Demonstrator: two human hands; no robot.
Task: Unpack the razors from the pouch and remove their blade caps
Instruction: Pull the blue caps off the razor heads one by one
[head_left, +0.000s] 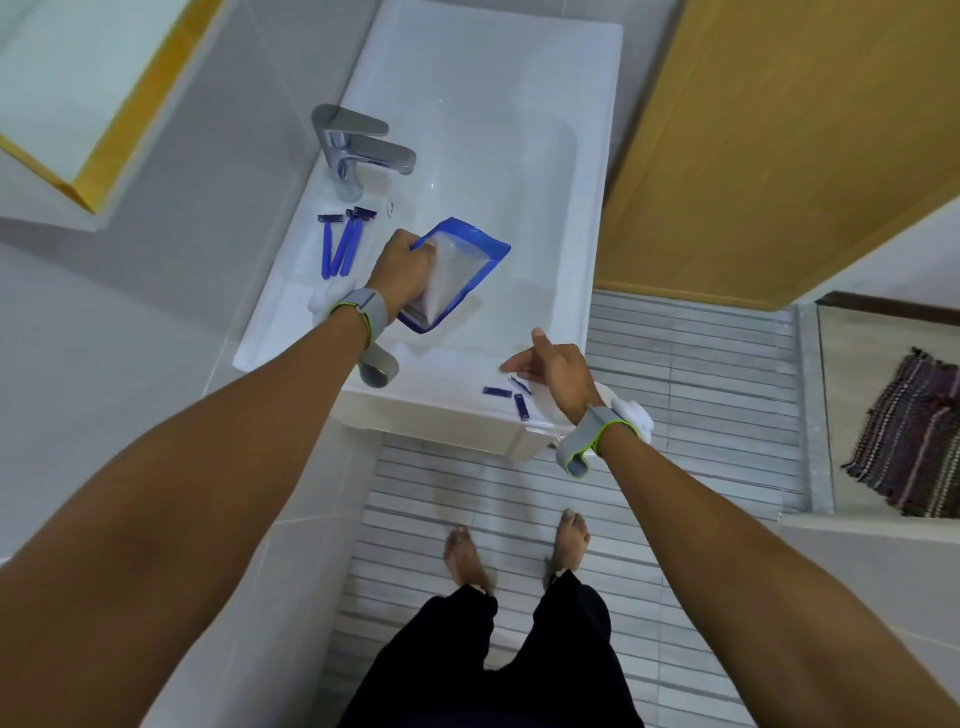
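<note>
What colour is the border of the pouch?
Blue, around a clear middle; the head view shows the pouch held in the left hand.

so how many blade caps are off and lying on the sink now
3 blade caps, all on the sink's near right corner beside the right hand: one leftmost, one nearest the edge, one partly under the fingers. More may be hidden beneath that hand.

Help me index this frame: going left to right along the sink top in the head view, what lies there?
Razors → left hand → pouch → blade caps → right hand.
</note>
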